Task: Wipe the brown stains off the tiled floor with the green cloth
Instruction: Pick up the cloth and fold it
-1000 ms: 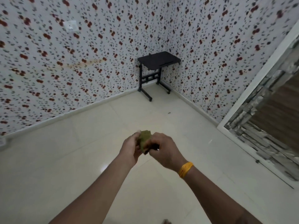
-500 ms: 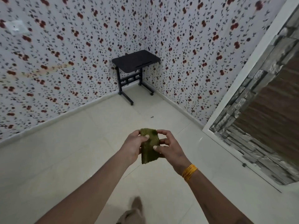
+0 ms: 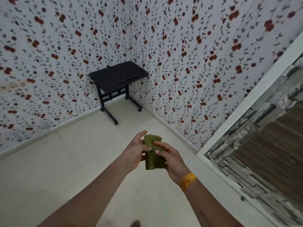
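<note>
A black table (image 3: 118, 76) stood in the far corner at the middle of the frame, its legs on castors. Floral wallpaper (image 3: 188, 51) with red flowers covered both walls, and a brownish streak (image 3: 14, 84) marked it at the left edge. A white frame (image 3: 246, 102) ran diagonally at the right, beside a grey stone-pattern panel (image 3: 265, 128).

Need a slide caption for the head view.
Both hands, left hand and right hand, hold green cloth above tiled floor.
</note>
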